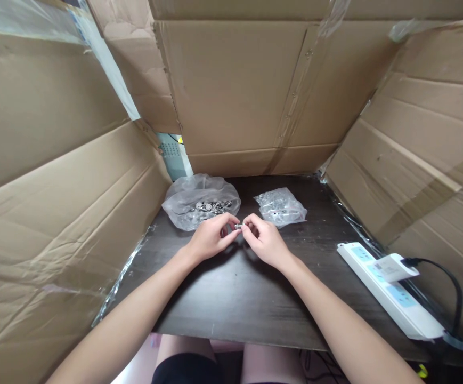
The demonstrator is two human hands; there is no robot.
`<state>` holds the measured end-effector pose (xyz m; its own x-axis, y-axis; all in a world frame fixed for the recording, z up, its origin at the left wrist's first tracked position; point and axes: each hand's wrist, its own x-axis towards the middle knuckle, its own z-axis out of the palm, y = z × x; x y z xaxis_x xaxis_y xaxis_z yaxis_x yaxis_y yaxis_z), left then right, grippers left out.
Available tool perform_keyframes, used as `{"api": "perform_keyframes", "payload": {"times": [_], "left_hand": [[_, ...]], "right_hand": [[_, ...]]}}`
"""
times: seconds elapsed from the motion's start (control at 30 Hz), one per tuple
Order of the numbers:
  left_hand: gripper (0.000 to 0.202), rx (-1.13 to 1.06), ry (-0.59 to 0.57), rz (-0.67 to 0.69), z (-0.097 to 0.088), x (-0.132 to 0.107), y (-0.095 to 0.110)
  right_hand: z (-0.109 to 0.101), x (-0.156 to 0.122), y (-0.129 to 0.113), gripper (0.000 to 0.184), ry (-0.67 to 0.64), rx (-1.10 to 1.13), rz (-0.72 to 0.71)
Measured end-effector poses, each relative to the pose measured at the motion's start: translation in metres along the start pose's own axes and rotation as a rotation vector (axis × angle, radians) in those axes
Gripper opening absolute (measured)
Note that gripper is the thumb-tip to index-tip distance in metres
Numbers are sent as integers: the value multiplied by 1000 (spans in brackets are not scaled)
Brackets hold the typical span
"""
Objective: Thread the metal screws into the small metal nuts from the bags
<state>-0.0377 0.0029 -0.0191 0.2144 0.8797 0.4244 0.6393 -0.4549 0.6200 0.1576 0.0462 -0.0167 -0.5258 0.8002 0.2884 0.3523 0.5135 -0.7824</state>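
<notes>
A small metal screw lies level between my two hands, above the middle of the dark table. My left hand pinches its left end between thumb and forefinger. On the other end, the fingertips of my right hand are closed; whether they hold a second small part is hidden. Just behind my left hand sits an open clear plastic bag with many small round-headed metal pieces in it. A flatter clear bag of small shiny parts lies behind my right hand.
Cardboard walls enclose the dark table at the left, back and right. Along the right side lies a white power strip with a white plug adapter and a black cable. The table's front edge is just above my legs.
</notes>
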Motion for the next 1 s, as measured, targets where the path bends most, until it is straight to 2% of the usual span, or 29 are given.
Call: {"api": "perform_keyframes", "payload": {"times": [0.13,0.33,0.47,0.57,0.67,0.83,1.0], "left_hand": [[16,-2,7,12,1,-1,-1],[17,-6,6,37,2,-3,0],[17,-5,4,42,2,-2,0],[17,3,13,57,2,-2,1],[16,12,18,55,1,-2,1],[16,22,14,45,1,-2,1],[18,23,9,37,1,-2,2]], "right_hand": [[0,0,0,18,-10,17,-22],[-1,0,5,50,-21,-22,63],[-4,0,5,38,29,6,42],[-4,0,3,29,6,76,9],[-3,0,3,37,-42,84,-14],[-3,0,5,49,-79,22,42],[-5,0,0,24,-19,94,26]]}}
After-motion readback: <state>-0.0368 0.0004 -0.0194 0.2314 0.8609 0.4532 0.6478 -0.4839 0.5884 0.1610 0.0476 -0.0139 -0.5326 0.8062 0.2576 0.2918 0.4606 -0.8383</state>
